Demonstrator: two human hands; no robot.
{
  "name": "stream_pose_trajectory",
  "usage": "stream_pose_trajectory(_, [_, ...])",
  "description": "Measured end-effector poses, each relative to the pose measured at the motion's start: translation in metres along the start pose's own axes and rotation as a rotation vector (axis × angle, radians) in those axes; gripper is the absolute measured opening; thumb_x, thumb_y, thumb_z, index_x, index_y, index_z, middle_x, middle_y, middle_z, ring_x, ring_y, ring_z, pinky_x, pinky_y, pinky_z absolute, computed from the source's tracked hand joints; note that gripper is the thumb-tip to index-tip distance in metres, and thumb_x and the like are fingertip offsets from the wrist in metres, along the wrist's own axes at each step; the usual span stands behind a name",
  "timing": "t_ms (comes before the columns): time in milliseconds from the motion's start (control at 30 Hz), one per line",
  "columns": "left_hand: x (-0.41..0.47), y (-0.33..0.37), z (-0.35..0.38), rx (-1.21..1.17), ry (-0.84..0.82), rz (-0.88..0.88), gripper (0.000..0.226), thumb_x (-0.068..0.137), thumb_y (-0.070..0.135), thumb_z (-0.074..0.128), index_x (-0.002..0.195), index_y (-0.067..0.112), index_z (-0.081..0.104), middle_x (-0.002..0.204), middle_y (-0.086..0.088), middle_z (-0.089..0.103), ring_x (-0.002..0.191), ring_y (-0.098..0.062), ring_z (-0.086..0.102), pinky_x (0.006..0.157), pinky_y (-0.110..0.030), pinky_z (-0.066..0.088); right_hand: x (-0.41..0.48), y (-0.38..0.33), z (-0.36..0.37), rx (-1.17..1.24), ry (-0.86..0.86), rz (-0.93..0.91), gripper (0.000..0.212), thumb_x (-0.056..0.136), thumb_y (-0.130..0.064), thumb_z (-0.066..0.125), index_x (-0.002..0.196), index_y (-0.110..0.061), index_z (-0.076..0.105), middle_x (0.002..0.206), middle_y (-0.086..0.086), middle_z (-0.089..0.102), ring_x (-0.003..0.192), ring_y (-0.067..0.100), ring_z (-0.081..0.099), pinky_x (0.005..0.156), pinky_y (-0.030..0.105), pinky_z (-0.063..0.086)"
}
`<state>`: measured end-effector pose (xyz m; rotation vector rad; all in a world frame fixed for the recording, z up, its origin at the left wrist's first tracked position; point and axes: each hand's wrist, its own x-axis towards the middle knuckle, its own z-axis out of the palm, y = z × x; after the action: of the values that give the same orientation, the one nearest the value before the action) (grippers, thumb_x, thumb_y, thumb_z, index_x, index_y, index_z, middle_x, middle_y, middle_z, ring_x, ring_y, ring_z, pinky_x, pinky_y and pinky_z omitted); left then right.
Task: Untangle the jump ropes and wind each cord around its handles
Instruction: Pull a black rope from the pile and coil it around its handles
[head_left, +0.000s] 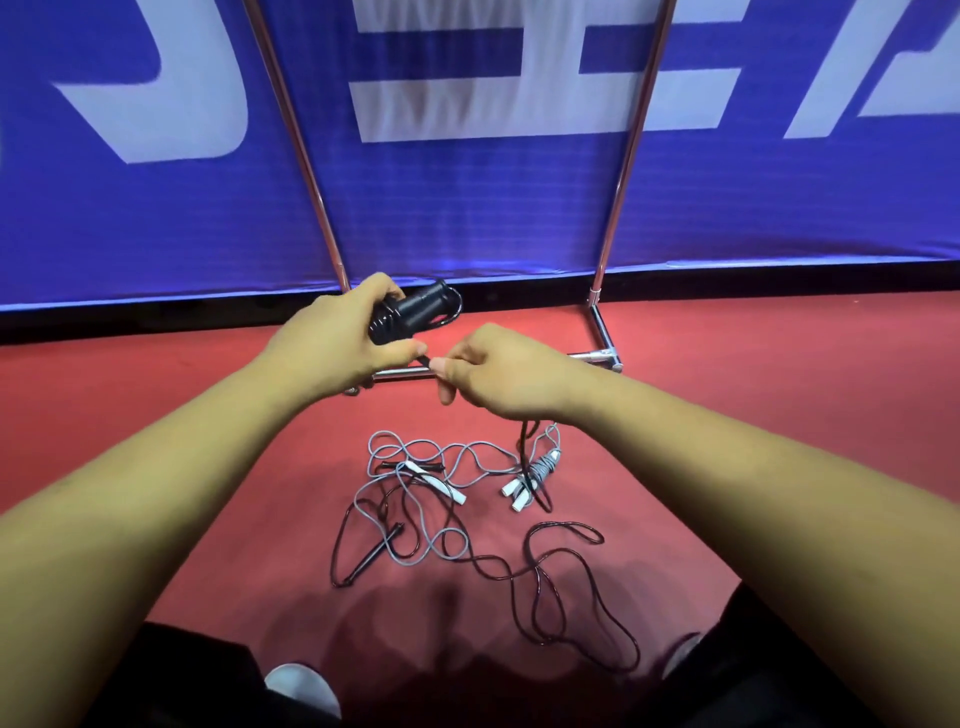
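Note:
My left hand (337, 338) grips a pair of black handles (415, 310) with black cord wound around them, held up above the floor. My right hand (493, 371) pinches the black cord just right of the left thumb; the cord drops from under that hand to the floor. Below lies a tangle: a grey cord (431, 467) with a white handle (436, 480), and a black cord (550, 582) with slim black handles (376, 553). A grey rope wound on its white handles (530, 480) lies to the right of the tangle.
The floor is red matting (727, 415). A blue banner (467, 197) on a chrome frame stands just behind my hands, its foot bar (602, 332) on the floor at right. My knees and white shoes (301, 686) are at the bottom edge.

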<state>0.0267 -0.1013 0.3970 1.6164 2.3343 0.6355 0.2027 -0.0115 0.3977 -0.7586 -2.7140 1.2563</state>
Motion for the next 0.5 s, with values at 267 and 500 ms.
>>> stream_pose_trajectory(267, [0.001,-0.006,-0.007,-0.163,-0.245,0.029,0.030,0.080,0.047,0.074,0.098,0.039,0.052,0.080,-0.005,0.072,0.056,-0.022,0.069,0.044,-0.030,0.046,-0.009,-0.009,-0.010,0.019,-0.064,0.032,0.031,0.096,-0.029,0.055,0.077,-0.011,0.070,0.057,0.005,0.038,0.046,0.017,0.032,0.040,0.021,0.025])
stream_pose_trajectory(500, [0.003,-0.007,-0.009,-0.168,-0.478,0.045,0.026,0.080,0.038,0.076,0.100,0.030,0.062,0.076,0.000,0.069,0.054,-0.019,0.064,0.041,-0.026,0.039,-0.012,-0.019,-0.010,-0.194,-0.115,-0.042,0.020,0.094,-0.022,0.060,0.080,-0.013,0.071,0.059,0.000,0.046,0.051,0.012,0.040,0.048,0.024,0.031])
